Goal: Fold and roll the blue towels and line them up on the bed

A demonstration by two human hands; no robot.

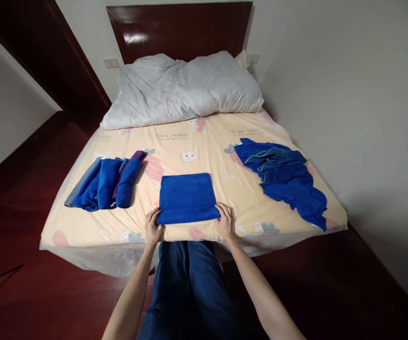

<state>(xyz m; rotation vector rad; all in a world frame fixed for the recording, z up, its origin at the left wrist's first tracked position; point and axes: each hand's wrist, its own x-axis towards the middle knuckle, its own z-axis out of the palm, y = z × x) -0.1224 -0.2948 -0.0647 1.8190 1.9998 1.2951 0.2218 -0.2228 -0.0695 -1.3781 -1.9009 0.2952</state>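
Note:
A blue towel (187,196), folded into a flat rectangle, lies near the front edge of the bed. Its near edge looks turned up into a narrow fold. My left hand (153,225) grips the near left corner, and my right hand (225,221) grips the near right corner, fingers closed on the cloth. To the left sit several rolled or folded cloths (109,184), mostly blue with purple and grey ones among them. On the right lies a crumpled heap of blue cloths (289,177) with green edging.
The bed (189,158) has a yellow sheet with rabbit and carrot prints. A pale bulky pillow or quilt (189,89) rests against the dark wooden headboard (182,28). Walls stand on both sides, and the floor (47,293) is dark red.

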